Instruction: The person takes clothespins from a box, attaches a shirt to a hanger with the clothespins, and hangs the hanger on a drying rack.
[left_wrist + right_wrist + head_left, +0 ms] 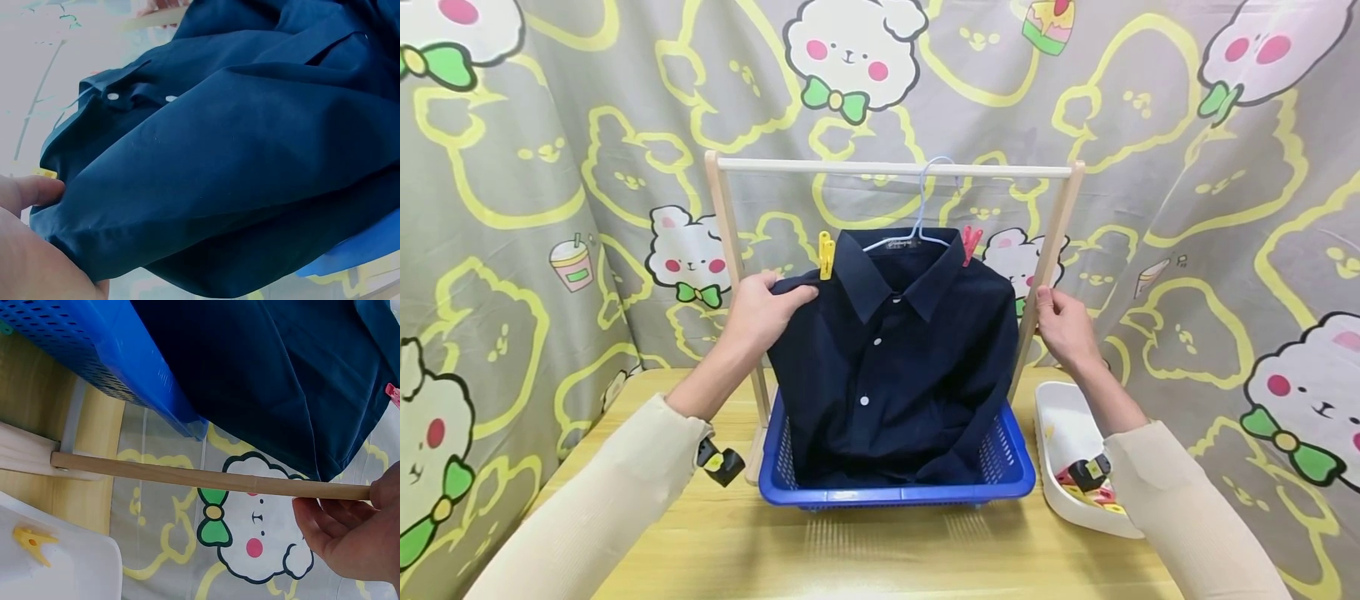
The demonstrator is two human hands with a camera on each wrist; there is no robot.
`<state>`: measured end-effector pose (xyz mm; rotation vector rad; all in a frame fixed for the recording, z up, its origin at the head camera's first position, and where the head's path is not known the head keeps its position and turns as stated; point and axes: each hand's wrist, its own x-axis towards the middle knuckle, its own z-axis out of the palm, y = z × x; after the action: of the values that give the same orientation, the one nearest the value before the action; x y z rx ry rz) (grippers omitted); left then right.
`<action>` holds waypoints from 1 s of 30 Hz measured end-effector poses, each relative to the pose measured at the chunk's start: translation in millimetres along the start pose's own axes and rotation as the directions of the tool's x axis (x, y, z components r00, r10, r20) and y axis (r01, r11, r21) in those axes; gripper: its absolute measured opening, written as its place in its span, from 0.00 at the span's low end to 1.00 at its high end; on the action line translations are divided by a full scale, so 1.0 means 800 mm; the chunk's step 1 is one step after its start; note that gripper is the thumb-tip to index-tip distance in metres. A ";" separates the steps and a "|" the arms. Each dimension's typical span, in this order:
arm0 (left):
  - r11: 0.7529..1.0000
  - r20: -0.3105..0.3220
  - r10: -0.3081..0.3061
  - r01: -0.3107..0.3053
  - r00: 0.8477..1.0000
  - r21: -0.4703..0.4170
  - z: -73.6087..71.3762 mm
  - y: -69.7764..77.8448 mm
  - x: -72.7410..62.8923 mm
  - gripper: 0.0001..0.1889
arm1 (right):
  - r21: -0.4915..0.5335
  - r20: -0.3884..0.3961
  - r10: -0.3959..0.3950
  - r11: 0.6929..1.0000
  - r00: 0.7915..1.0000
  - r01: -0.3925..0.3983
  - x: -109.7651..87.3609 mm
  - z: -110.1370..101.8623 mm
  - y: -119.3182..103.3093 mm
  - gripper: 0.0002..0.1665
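Note:
A dark navy shirt (910, 375) hangs on a light blue wire hanger (922, 200) hooked over the rack's white bar (880, 168). Its lower part lies in a blue basket (895, 497). A yellow clothespin (826, 257) sits on the shoulder at the image's left, a pink clothespin (972, 245) by the collar at the right. My left hand (762, 310) pinches the shirt's left-side shoulder between thumb and fingers, some of them hidden behind the cloth. With the fingers of my right hand (1066, 327) I grip the rack's right wooden post (219, 480).
On the table (700, 533), right of the basket, stands a white tray (1051, 475) holding several clothespins (1101, 497), partly covered by my right forearm. A patterned curtain (880, 75) hangs close behind the rack and along both sides.

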<state>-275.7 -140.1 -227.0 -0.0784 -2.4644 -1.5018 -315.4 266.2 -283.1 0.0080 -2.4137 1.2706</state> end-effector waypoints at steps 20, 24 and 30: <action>1.000 0.044 -0.020 0.020 0.999 0.000 0.009 -0.014 -0.006 0.18 | -0.017 -0.005 -0.014 1.000 1.000 0.014 -0.002 0.000 0.000 0.40; 1.000 0.067 -0.022 0.023 0.998 -0.014 0.006 -0.013 -0.007 0.19 | -0.012 0.000 0.002 1.000 1.000 -0.002 -0.003 0.000 -0.001 0.40; 0.999 0.122 -0.017 0.021 0.992 -0.038 0.000 -0.011 -0.009 0.18 | -0.015 -0.003 -0.001 1.000 1.000 0.001 -0.002 -0.001 0.000 0.40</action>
<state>-270.6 -144.0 -236.4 -0.1589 -2.5367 -1.5980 -313.3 266.3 -283.1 0.0029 -2.4203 1.2512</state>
